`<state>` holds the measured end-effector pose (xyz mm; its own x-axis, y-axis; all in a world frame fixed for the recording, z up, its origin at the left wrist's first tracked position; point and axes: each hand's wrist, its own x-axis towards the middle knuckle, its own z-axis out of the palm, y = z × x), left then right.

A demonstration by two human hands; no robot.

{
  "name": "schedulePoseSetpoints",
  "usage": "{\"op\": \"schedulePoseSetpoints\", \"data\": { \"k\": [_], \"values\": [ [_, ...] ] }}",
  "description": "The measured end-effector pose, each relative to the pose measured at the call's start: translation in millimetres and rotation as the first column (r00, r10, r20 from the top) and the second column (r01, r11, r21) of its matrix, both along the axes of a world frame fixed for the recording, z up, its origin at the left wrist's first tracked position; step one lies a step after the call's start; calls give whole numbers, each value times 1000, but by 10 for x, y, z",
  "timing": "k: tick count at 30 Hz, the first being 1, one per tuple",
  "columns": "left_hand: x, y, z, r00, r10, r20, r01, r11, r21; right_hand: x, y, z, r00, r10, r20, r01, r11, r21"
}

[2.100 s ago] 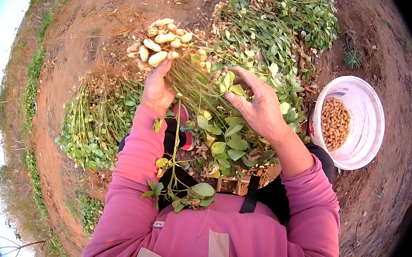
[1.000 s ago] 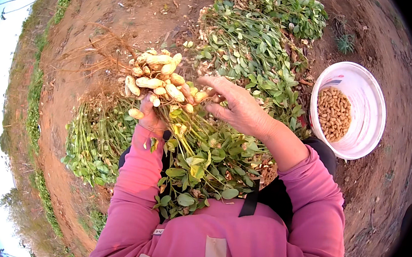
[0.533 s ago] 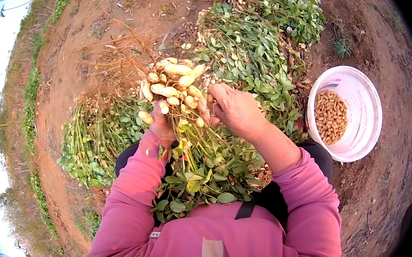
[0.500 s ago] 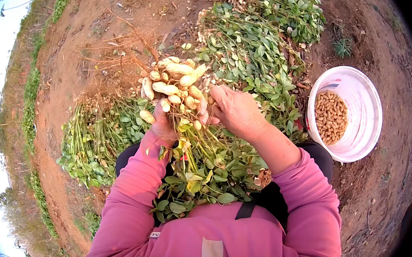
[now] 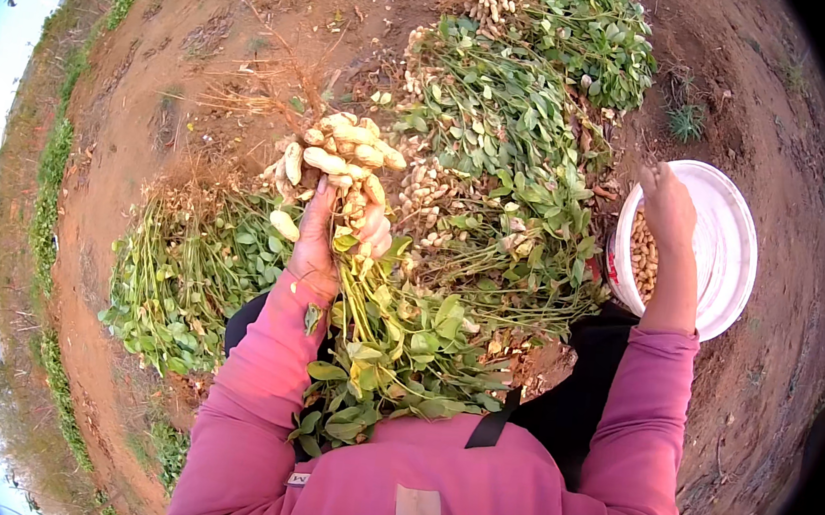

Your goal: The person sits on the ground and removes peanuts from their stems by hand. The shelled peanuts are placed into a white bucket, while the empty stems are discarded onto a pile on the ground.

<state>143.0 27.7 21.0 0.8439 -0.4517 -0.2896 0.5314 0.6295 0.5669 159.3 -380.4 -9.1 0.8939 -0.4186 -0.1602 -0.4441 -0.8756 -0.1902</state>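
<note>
- White plastic forms the bucket, our landmark; we see loose tan peanuts gathered inside, along its left side.
- Well left of the bucket, the left hand has its fingers wrapped round the stems of a peanut plant, just below the pods. We think this grip keeps them raised clear of the leaves.
- Over the bucket's left part, we find the right hand, fingers seemingly bent; we cannot tell whether they hold anything. The bucket probably stands there for easy reach.
- We see pods clustered tightly: pale yellow, plump, pinched at the waist. Wispy brown roots point away from the bucket; green and yellowing leaves hang lapward.
</note>
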Motion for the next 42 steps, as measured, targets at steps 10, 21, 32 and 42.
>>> {"op": "schedulePoseSetpoints", "data": {
  "k": [10,21,32,42],
  "values": [
    [94,-49,-132,995,-73,72,83,986,-144,-62,694,211,893,205,401,-410,739,534],
    [182,-106,-131,988,-89,129,115,972,-206,-313,1904,-31,645,704,297,-530,133,837],
    [201,-130,-186,999,-40,-36,40,999,-14,-215,1825,59,727,592,349,-681,555,477],
    [190,-73,-192,1000,14,6,-14,1000,11,113,1393,217,952,21,306,-292,364,884]
  ]
}}
